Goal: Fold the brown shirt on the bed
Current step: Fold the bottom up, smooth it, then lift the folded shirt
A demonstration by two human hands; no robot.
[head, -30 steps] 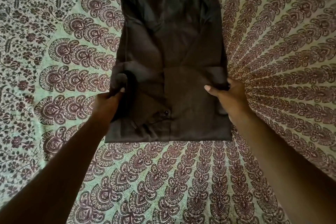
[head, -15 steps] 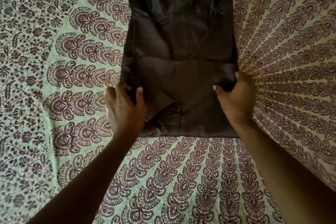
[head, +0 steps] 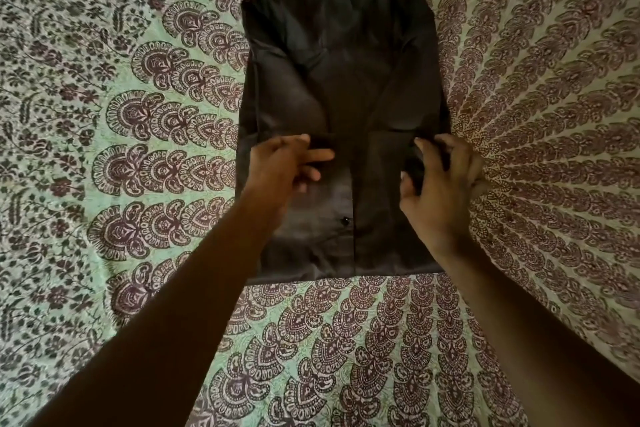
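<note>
1. Since half a second ago: both hands have come inward off the side edges and onto the top face of the shirt (head: 346,107). Left hand (head: 280,170) was wrapped round the left margin; now it lies on the cloth.
2. Shirt location: flat on the bed (head: 104,149), roughly mid-frame, already folded to a tall rectangle. Patterned bedspread shows on all sides.
3. Long axis: runs away from the person. Collar end points to the far side, hem end lies nearest the person. Button placket runs down the middle; one button (head: 345,219) shows in the lower half.
4. Left grip: fingers partly extended across the cloth toward the placket, lower fingers bent. Whether they pinch a fold or only touch, cannot tell.
5. Right hand (head: 440,184): fingers curled, seemingly bunching dark cloth near the right edge.
6. Key relation: both hands sit about mid-length, at a crosswise crease. Far half lies beyond the grips, near half under the wrists. Hands are level, neither nearer.
7. Judgement: next fold likely goes across the long axis, so hem meets collar end. Both sides must travel together or the rectangle skews.
</note>
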